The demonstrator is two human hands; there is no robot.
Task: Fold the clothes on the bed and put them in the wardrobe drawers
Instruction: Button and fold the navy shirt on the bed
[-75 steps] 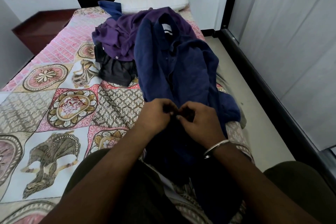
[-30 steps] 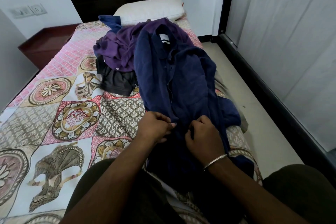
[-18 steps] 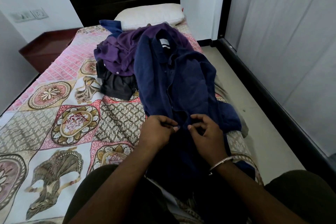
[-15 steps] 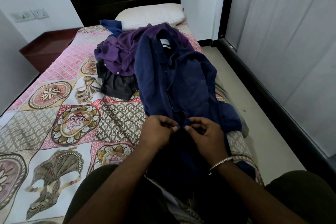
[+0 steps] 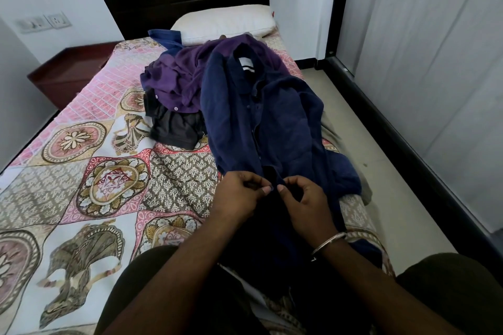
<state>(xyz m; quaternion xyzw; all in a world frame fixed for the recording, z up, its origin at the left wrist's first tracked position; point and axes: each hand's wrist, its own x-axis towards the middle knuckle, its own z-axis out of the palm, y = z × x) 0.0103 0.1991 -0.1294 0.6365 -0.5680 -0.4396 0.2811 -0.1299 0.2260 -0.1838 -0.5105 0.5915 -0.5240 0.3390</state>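
Navy shirt [image 5: 272, 117] spread lengthwise on bed [image 5: 109, 171], collar toward pillow [image 5: 223, 23]. Left hand [image 5: 239, 196] and right hand [image 5: 304, 201] each pinching placket edge at lower front, fingertips nearly touching. Soft, light, floppy; probably best gripped at seams or shoulders.

The navy shirt [image 5: 272, 122] is soft matt cloth, the purple shirt [image 5: 174, 81] likewise. The bedsheet [image 5: 81, 171] is printed cotton, the bangle [image 5: 328, 242] shiny metal, the side table [image 5: 68, 71] glossy dark wood.
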